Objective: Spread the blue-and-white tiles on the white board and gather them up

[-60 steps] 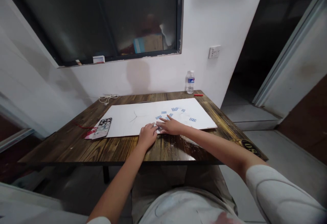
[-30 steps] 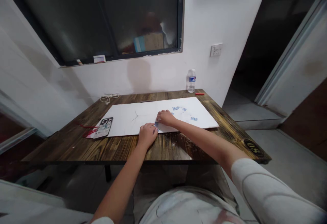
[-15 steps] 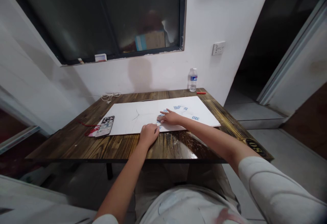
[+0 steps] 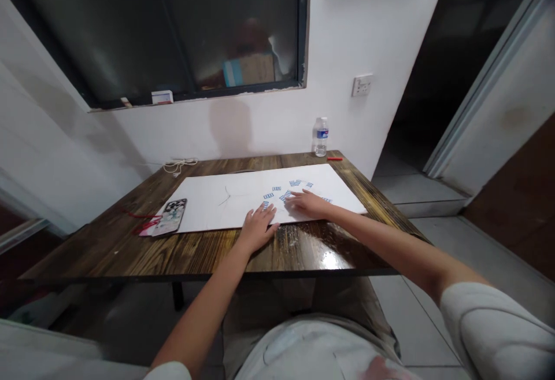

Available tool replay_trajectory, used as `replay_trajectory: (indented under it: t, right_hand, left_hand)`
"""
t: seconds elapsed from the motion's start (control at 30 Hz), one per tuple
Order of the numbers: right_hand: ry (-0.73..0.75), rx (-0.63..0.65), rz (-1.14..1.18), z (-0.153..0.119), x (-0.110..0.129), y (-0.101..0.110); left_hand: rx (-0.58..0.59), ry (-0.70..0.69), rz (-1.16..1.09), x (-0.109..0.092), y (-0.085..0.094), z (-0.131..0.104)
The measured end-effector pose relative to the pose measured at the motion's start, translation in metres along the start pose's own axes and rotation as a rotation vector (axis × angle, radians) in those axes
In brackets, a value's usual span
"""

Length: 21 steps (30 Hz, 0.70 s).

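Note:
Small blue-and-white striped pieces (image 4: 269,195) lie in a curving row on the right half of a white board (image 4: 206,200). They are too small for me to tell what they are made of. My right hand (image 4: 309,203) is over the board with its fingers stretched out, fingertips by a striped piece (image 4: 285,195) near the middle of the row. It partly covers another piece behind it. My left hand (image 4: 258,228) rests flat at the board's near edge, fingers spread, its tips next to the leftmost piece. Thin dark curved lines (image 4: 226,196) mark the board's left half.
A phone (image 4: 171,216) with a red cord lies over the board's left end. At the back of the wooden table (image 4: 186,253) are a white cable (image 4: 180,164), a water bottle (image 4: 321,137) and a red pen-like stick (image 4: 335,159). A wall with a window stands behind.
My right hand has moved right and slightly nearer me, uncovering striped pieces to its left. My left hand has spread its fingers farther onto the board. The view has shifted slightly right.

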State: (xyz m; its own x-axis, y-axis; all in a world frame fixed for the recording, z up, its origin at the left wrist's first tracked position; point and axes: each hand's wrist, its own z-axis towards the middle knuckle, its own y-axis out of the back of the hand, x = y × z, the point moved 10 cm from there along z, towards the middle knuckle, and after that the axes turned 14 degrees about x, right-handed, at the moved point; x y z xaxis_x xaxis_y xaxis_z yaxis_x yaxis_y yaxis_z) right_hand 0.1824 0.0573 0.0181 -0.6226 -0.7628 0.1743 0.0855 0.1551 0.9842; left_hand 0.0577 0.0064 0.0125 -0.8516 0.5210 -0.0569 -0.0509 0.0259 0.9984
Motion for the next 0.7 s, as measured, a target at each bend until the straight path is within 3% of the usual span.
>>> replay_trajectory:
  t: [0.17,0.37,0.5,0.7]
  right_hand:
    - [0.106,0.048,0.013,-0.016,0.027,-0.017]
    - [0.068,0.038,0.022,-0.014,0.023,-0.019]
    - [0.027,0.018,0.055,-0.016,0.010,-0.011]
    - [-0.232,-0.093,0.024,-0.032,-0.037,0.005]
  left_hand:
    - [0.046,-0.085,-0.006,-0.013,-0.003,0.004]
    - [-0.017,-0.162,-0.018,-0.021,0.011,-0.004]
    - [-0.039,-0.183,-0.010,-0.025,0.017,-0.008]
    - [-0.102,-0.113,-0.041,-0.016,0.023,-0.009]
